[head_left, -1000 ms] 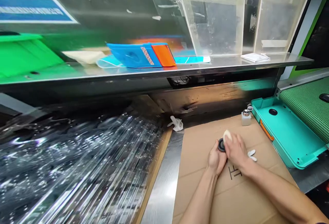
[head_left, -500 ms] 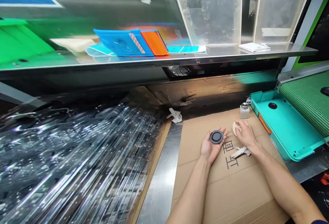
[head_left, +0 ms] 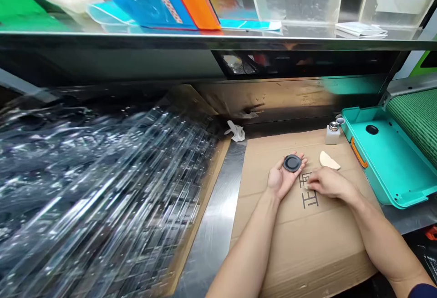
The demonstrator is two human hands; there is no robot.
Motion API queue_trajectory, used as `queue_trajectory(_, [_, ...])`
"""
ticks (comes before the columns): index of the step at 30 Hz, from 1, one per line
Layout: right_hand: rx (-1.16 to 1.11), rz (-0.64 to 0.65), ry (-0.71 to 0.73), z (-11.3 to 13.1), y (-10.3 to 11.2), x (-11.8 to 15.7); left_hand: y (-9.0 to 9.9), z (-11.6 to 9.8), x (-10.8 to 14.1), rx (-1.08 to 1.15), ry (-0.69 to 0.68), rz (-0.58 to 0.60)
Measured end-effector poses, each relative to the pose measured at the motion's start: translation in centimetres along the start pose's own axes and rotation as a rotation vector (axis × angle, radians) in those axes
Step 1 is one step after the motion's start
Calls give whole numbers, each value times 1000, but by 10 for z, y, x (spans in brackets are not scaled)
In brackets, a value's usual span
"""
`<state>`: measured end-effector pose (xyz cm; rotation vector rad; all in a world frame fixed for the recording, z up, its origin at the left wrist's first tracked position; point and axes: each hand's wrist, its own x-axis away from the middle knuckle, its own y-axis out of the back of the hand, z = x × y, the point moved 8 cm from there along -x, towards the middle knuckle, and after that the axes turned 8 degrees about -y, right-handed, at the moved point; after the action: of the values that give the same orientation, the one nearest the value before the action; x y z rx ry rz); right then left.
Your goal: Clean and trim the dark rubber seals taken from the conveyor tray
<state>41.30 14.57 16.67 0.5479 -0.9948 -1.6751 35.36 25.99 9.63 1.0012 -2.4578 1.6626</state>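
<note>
Cardboard (head_left: 300, 248): lying on the counter (head_left: 220, 211), stretching along the left side of the tray (head_left: 409, 161).
Left hand (head_left: 280, 180): facing palm up and open, bearing the disc (head_left: 292, 163) unclasped, nearest the cardboard's far edge.
Right hand (head_left: 326, 183): hanging low toward the right edge, holding fingertips together; not showing whether clamped on anything.
Bottle (head_left: 332, 135): standing at the far right corner.
Pad (head_left: 329, 161): lying beyond the right hand, near the right edge.
Disc: resting on the left palm, seemingly being held ready while picking up the scrap (head_left: 306, 187).
Scrap: barely showing at the right fingertips, probably calling next for a sure pinch and level left palm.
</note>
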Motion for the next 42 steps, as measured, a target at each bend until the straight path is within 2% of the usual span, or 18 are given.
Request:
queue_trajectory(2, [-118, -183, 38, 0, 11, -7, -1, 3, 1, -12, 7, 11])
queue_trajectory(4, [-187, -366, 13, -6, 21, -10, -3, 6, 1, -19, 9, 27])
queue_trajectory(6, [-226, -469, -20, -11, 23, -12, -4, 9, 2, -21, 11, 49])
queue_trajectory(8, [-236, -506, -35, -11, 18, -13, -6, 12, 3, -18, 14, 68])
queue_trajectory(14, [-13, -519, -181, -7, -2, -19, -12, 29, 8, -64, 42, 122])
queue_trajectory(20, [148, -367, -130, 5, -21, -26, -4, 29, 9, -81, 5, 55])
queue_trajectory(22, [181, -415, -209, 0, -18, -26, -3, 29, 9, -75, 0, 51])
queue_trajectory(24, [184, -458, -221, 0, -17, -25, -1, 31, 8, -68, 7, 41])
queue_trajectory(27, [144, -400, -109, 6, -22, -27, 2, 35, 7, -68, 49, 20])
queue_trajectory(29, [105, -403, -142, -3, -18, -27, 1, 34, 7, -60, 54, 30])
queue_trajectory(31, [23, -506, -235, -21, -3, -23, -2, 30, 7, -41, 43, 52])
queue_trajectory(33, [-138, -616, -267, -36, 11, -18, -4, 26, 7, -31, 51, 59])
queue_trajectory(35, [-356, -650, -271, -47, 16, -16, -5, 23, 8, -37, 67, 56])
queue_trajectory(38, [-590, -493, -219, -44, 8, -21, -6, 18, 10, -105, 62, 61])
queue_trajectory(40, [-570, -398, -137, -30, 4, -22, -7, 17, 12, -233, 42, 87])
queue_trajectory(42, [-444, -422, -83, -19, 9, -18, -7, 16, 14, -385, 12, 111])
